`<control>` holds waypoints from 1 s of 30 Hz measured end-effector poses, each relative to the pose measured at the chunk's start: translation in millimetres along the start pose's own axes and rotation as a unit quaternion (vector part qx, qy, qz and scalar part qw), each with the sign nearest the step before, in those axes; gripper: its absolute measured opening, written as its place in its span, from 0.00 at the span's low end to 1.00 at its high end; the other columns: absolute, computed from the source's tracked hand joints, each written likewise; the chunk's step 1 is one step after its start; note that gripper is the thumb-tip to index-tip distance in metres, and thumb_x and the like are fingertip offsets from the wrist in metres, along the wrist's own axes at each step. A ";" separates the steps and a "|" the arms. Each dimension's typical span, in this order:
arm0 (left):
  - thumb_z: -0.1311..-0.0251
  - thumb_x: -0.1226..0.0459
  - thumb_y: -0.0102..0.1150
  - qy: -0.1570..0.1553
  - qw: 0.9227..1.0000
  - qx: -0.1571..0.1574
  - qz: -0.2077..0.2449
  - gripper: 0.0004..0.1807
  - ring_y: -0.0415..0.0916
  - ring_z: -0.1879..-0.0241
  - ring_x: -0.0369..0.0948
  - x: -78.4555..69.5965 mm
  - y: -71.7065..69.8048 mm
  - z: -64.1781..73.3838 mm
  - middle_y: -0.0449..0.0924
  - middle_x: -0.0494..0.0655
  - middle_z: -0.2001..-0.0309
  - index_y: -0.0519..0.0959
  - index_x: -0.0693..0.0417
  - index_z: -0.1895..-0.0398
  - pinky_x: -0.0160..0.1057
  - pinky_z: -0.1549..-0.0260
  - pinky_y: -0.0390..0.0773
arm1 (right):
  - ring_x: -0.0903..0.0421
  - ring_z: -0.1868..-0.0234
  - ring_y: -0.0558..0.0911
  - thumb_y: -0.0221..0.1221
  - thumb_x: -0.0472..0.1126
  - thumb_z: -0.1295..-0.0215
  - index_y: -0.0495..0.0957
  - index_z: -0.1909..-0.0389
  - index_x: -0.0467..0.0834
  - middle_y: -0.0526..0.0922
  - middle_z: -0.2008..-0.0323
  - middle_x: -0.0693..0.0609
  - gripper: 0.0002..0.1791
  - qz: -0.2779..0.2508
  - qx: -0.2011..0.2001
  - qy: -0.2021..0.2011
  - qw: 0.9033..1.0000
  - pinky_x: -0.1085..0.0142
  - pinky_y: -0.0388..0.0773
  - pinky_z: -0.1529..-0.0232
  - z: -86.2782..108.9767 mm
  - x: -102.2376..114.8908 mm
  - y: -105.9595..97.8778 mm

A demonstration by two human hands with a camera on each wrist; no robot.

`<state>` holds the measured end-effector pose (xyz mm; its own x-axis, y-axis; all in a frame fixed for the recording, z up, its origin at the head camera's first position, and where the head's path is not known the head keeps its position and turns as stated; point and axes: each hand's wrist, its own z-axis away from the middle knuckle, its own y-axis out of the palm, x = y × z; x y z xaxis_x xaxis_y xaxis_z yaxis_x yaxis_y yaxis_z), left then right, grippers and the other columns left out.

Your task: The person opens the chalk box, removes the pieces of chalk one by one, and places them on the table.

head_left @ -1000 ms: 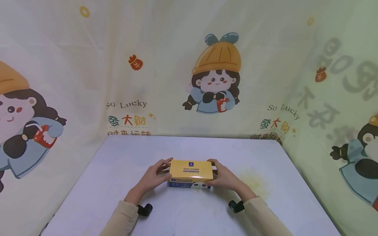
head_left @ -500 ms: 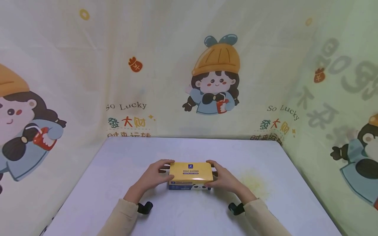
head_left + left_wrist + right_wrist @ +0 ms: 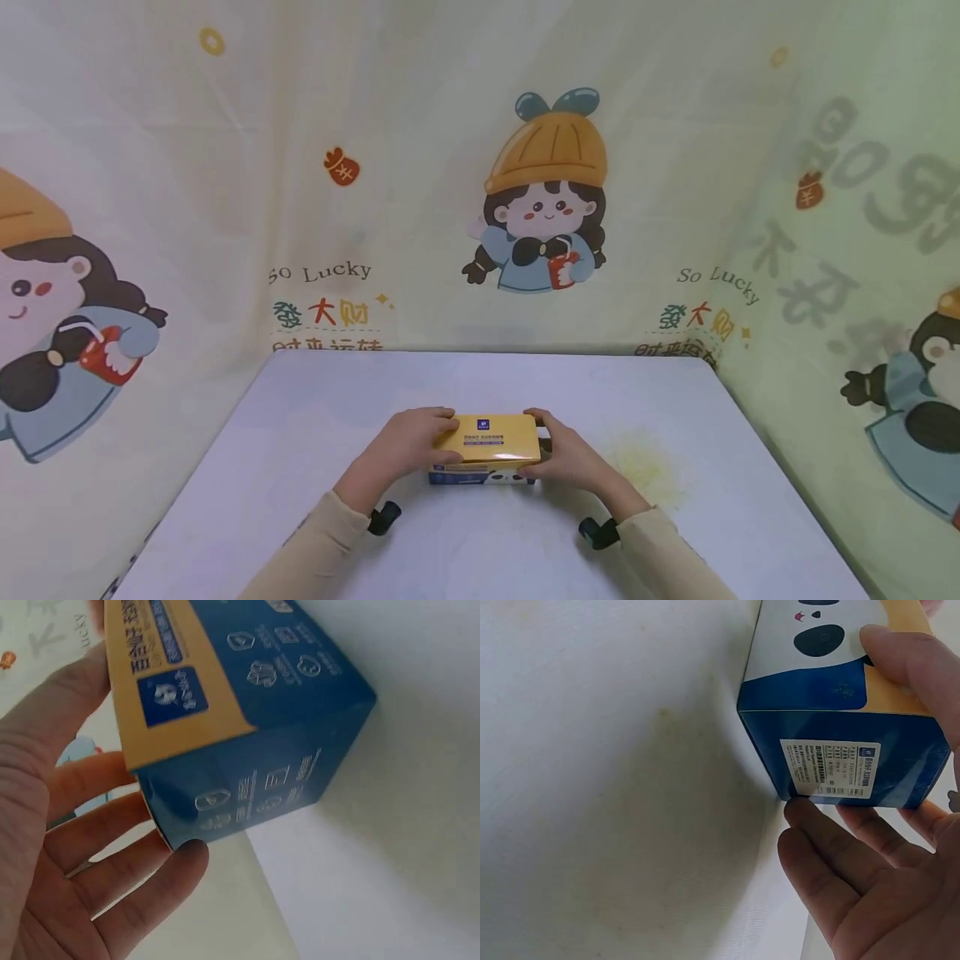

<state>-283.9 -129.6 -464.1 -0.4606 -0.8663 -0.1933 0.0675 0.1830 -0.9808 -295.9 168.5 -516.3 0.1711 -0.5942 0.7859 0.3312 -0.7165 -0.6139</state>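
A yellow and blue cardboard box (image 3: 497, 450) with a panda print lies on the white table, its long side facing me. My left hand (image 3: 411, 443) grips its left end from above, thumb toward the front edge and fingers reaching over the far top edge. The left wrist view shows the box's blue end face (image 3: 240, 795) with fingers behind it. At the opposite end my right hand (image 3: 573, 454) holds the box, its thumb (image 3: 900, 656) on the panda side and fingers round the back. A white printed label (image 3: 831, 768) is on that end face.
The white table (image 3: 337, 375) reaches to a cream curtain (image 3: 420, 208) with cartoon prints at the back and sides. A yellowish stain (image 3: 645, 471) marks the tabletop to the right of the box. Dark wrist cameras sit on both wrists.
My left hand has shifted right and farther over the top of the box's left end. The right hand keeps its hold, and the box stays in the same spot on the table.
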 end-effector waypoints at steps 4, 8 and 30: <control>0.42 0.42 0.74 0.008 1.000 0.002 -0.013 0.33 0.77 0.33 0.48 -5.2 -2.4 -2.7 0.80 0.48 0.34 0.84 0.49 0.38 0.50 0.36 0.77 | 0.39 0.30 0.76 0.81 0.54 0.52 0.60 0.23 0.50 0.69 0.27 0.46 0.57 0.008 -0.005 0.007 1.000 0.42 0.73 0.33 0.3 2.8 -2.1; 0.41 0.46 0.74 0.034 0.999 0.009 -0.006 0.29 0.77 0.33 0.48 -4.7 -3.0 -3.2 0.81 0.49 0.35 0.84 0.48 0.39 0.50 0.35 0.76 | 0.38 0.30 0.76 0.82 0.54 0.53 0.61 0.23 0.49 0.70 0.28 0.44 0.58 0.010 -0.001 0.008 1.000 0.42 0.73 0.33 0.6 5.5 -1.4; 0.32 0.51 0.64 0.177 0.984 -0.033 -0.008 0.20 0.72 0.69 0.29 13.5 0.2 -8.9 0.87 0.40 0.55 0.82 0.48 0.41 0.29 0.66 0.78 | 0.39 0.31 0.76 0.83 0.52 0.54 0.62 0.24 0.47 0.70 0.27 0.45 0.57 0.014 -0.009 0.017 1.000 0.42 0.73 0.32 1.8 8.0 -2.6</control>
<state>-298.1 -137.1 -466.7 -0.7408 -0.6560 -0.1445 0.0046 0.2101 -0.9777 -293.7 166.3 -508.3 0.1485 -0.6262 0.7654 0.3099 -0.7055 -0.6374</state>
